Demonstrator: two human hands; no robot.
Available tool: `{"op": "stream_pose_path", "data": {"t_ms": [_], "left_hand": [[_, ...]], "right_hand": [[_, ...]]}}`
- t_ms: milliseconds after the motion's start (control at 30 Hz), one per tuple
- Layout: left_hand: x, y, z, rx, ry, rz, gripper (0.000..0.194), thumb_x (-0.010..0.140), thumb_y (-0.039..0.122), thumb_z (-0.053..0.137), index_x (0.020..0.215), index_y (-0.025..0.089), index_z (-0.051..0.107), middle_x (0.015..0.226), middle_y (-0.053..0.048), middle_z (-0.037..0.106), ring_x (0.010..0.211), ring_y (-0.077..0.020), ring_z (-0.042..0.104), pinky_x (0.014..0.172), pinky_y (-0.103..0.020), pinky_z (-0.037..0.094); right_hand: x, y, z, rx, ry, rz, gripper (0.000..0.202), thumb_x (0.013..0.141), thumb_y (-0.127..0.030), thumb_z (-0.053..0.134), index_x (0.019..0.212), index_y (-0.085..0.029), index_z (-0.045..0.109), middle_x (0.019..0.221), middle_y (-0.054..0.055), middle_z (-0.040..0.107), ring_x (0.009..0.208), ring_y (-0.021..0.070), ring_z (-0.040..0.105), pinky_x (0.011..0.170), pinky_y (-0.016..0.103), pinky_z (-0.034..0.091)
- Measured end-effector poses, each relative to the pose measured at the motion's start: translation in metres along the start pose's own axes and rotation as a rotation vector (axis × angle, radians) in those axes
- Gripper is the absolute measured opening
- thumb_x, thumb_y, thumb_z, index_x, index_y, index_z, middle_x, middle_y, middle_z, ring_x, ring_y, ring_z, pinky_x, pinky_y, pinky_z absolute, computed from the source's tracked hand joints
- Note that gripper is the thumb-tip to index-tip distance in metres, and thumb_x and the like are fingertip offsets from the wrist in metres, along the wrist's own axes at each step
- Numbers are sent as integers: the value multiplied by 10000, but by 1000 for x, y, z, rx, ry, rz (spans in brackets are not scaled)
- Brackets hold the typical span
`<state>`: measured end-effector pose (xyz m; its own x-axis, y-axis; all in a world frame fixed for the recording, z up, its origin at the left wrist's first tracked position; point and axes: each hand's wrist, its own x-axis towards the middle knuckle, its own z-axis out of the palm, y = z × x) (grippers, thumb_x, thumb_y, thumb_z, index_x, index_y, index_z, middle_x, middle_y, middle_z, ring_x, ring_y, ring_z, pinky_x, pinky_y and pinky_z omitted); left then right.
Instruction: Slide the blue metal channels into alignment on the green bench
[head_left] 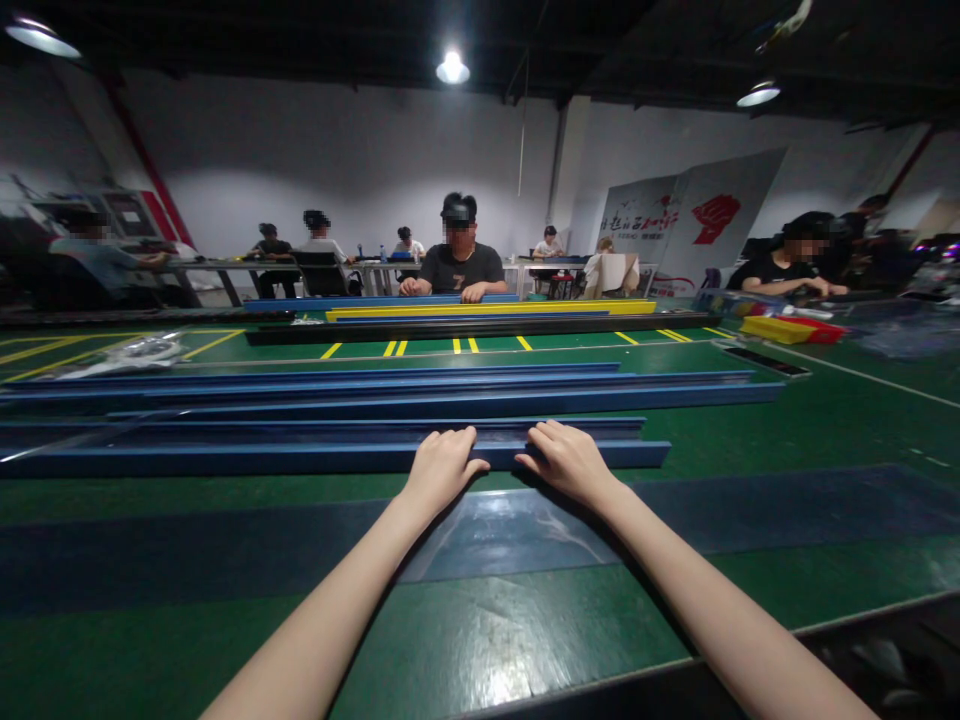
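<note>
A long blue U-shaped plastic channel [262, 460] lies crosswise on the green table. My left hand [441, 468] grips it with fingers curled over the rim and thumb on the near wall. A short gap to the right, my right hand [566, 460] holds the same channel in a similar way, close to its right end. Both hands are closed; the fingertips inside the channel are hidden. On my side of it, a long clear plastic strip [487, 535] lies flat under my forearms.
More blue channels [465, 400] lie just beyond. Farther off are a black channel [450, 329], a yellow channel [495, 311] and a phone-like dark slab [765, 360]. A co-worker [461, 265] sits opposite. Clear wrapping [142, 350] lies at left, and yellow and red pieces [791, 328] at right.
</note>
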<state>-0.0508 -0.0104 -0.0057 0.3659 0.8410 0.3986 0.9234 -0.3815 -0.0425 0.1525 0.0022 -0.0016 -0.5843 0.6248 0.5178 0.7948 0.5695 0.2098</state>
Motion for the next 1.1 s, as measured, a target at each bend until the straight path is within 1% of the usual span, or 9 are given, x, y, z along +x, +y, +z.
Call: {"op": "stream_pose_path", "data": {"t_ms": [133,367,567,700,800,933,1100], "left_hand": [[1,0,0,2,-7,-10,283,763,447,536,843,183,477,785,-33,619,767,-200,572,655,-284,361],[0,-1,-1,-6,-13,13,269,773,431,529,850,178,480,811,-42,621,793,-206,568,677,-296,359],[-2,0,-5,-16,-22,31,266,784,427,514,855,172,487,835,-55,624,815,-205,563,722,-309,348],[-2,0,-8,-46,-22,30,259,794,421,504,885,179,495,844,-43,626,821,-193,563,727,-303,341],[-2,0,-10,-49,-27,35,280,781,442,513,872,178,506,843,-39,628,825,-190,561,721,-298,339],[-2,0,-9,-9,-26,61,293,779,451,510,860,170,513,853,-51,623,835,-197,552,713,-299,336],[-3,-2,-7,6,-14,66,285,785,437,509,887,170,515,872,-58,620,853,-204,546,716,-307,332]], "right_hand": [[-1,2,3,16,-19,18,202,819,-361,487,766,-173,538,747,27,581,716,136,498,605,234,292],[0,3,2,21,-23,42,237,826,-372,474,717,-172,539,724,24,583,674,120,501,556,238,260],[3,7,-4,21,-91,21,246,835,-361,438,716,-173,544,718,26,591,646,118,509,525,250,214],[1,15,-10,68,-148,9,214,820,-331,444,715,-176,548,716,23,598,640,115,514,522,245,204],[-4,24,-17,92,-183,17,222,809,-333,444,691,-180,553,696,18,603,620,116,520,514,247,192],[-12,35,-24,97,-207,80,245,798,-347,446,656,-182,559,674,24,615,601,123,533,507,249,188],[-19,48,-26,81,-226,162,239,770,-366,471,639,-194,571,668,26,630,601,135,545,503,244,197]]}}
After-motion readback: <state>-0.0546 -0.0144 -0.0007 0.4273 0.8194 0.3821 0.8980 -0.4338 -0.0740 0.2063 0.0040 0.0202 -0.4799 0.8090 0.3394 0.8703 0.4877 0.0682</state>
